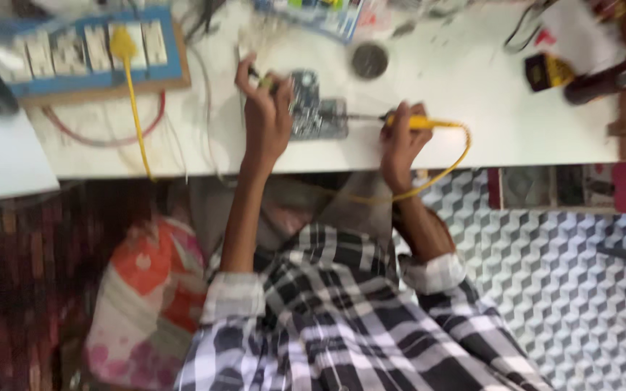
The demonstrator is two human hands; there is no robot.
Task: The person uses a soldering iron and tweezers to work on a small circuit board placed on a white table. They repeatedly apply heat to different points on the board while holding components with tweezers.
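Observation:
A small circuit board lies on the white table, close to its near edge. My left hand rests at the board's left side and pinches a thin dark tool with a yellow-green tip; blur hides what kind it is. My right hand grips a yellow soldering iron, whose metal tip points left and touches the board's right edge. The iron's yellow cord loops down over the table edge. Checked sleeves are rolled up on both arms.
A blue socket board with a yellow plug and cable sits at the back left. A round dark tin, a yellow-black gadget and a dark bottle stand farther back. A flowered bundle lies on the floor.

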